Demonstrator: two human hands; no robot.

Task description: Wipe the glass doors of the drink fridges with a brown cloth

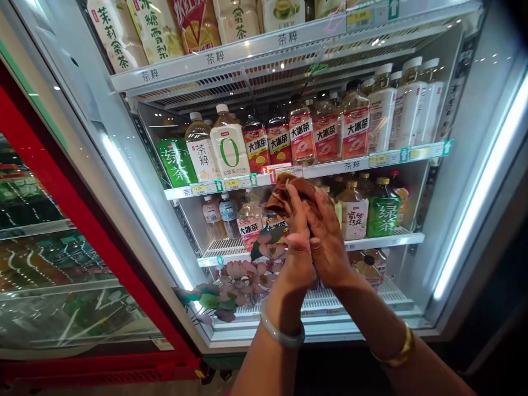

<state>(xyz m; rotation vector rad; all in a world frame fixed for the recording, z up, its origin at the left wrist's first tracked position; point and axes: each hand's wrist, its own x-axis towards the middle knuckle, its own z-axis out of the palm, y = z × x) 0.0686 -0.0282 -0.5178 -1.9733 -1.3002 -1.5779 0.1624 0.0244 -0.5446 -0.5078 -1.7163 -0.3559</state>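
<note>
A crumpled brown cloth [291,192] is held between my two hands in front of the glass of a lit drinks cooler. My left hand [299,242], with a pale bangle at the wrist, is pressed against the cloth from the left. My right hand [330,242], with a gold-coloured bracelet below it, presses from the right, its fingers over the cloth. Both hands touch each other near the thumbs. Bottles with red labels [302,132] stand on the shelf behind and above the cloth.
Pink flowers with green leaves [243,280] show on the glass at lower left. A red-framed cooler [124,264] stands on the left. Shelves hold several bottles, including a green one [384,212]. Bright light strips [140,203] run down both sides of the cooler.
</note>
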